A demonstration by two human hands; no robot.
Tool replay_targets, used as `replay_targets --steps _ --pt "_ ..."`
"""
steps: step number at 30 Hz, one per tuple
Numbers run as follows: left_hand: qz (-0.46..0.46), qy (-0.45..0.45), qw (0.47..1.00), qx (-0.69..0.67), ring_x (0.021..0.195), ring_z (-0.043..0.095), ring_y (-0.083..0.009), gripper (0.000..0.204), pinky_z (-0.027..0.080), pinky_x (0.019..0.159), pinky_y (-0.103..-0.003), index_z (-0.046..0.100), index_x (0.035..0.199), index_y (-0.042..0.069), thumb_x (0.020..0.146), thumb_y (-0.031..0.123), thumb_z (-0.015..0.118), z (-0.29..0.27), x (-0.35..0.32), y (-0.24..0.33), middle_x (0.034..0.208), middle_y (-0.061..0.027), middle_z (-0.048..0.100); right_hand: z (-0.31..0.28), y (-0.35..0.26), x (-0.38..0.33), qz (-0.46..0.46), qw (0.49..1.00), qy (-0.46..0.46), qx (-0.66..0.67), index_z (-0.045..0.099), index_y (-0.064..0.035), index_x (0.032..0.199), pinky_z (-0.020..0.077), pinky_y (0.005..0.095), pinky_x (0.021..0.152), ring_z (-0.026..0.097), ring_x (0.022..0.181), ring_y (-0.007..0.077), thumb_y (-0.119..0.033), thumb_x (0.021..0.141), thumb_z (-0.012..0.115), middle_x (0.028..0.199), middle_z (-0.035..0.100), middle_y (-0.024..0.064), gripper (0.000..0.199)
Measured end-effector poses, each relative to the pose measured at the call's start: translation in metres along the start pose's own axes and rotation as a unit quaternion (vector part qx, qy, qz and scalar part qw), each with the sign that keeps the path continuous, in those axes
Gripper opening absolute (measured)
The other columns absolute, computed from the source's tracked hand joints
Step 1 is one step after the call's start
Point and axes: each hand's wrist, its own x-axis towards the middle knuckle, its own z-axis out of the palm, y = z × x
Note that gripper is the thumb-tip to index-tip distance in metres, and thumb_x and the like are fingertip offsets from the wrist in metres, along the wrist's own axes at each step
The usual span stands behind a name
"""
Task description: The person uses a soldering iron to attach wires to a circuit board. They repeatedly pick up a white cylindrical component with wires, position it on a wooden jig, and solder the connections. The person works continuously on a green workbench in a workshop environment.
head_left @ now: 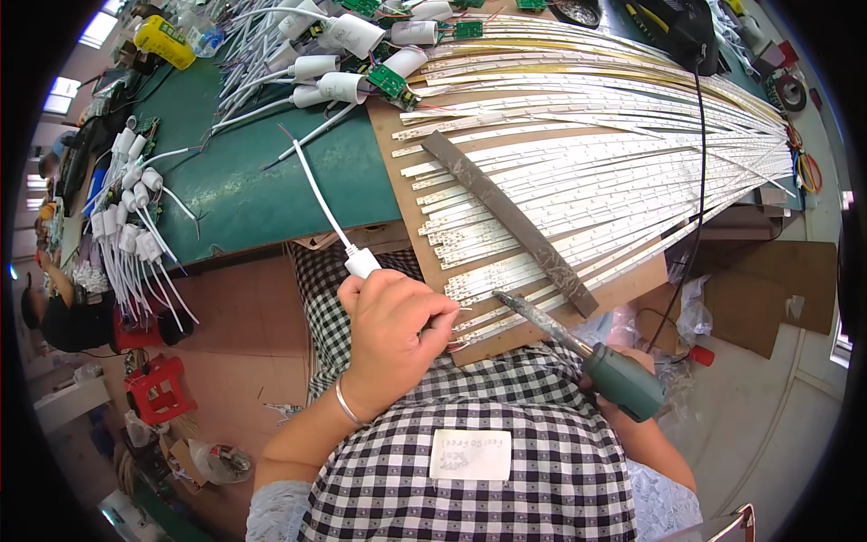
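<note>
The left hand (397,330) was closed around a small white plastic plug (362,263). The top of the plug stuck up out of the fist. A thin white cord (318,188) ran from the plug up and to the left, across the green table top.

The right hand (646,384) held a soldering iron (582,348). Its handle was fat and dark green. Its metal rod was long, grey and a bit dirty. The rod pointed up and to the left. Its tip was just beside the ends of the white light strips (506,271). The strips were long, thin and flat. They lay side by side on a brown board, spread like a fan.
</note>
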Motion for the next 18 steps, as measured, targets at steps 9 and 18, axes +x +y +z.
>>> replay_targets --steps 9,18 --pt "0.017 0.019 0.999 0.036 0.084 0.057 -0.0193 0.017 0.031 0.082 -0.039 0.061 0.075 0.014 0.066 0.006 0.073 0.003 0.004 0.005 0.078 0.0022 0.057 0.006 -0.004 0.005 -0.013 0.995 -0.006 0.103 0.064 0.0025 0.091 0.0527 0.0315 0.064 0.066 0.072 0.022 -0.024 0.08 0.077 0.086 0.068 0.0154 0.032" --pt "0.027 0.013 0.999 0.021 0.084 0.057 -0.0211 0.018 0.033 0.085 -0.039 0.06 0.077 0.012 0.066 0.004 0.071 0.004 0.007 0.004 0.077 -0.0004 0.055 0.008 0.003 0.014 -0.092 0.992 -0.036 0.073 0.063 0.0057 0.093 0.0494 0.0276 0.049 0.063 0.058 0.0191 -0.018 0.084 0.073 0.074 0.066 0.0162 0.027"
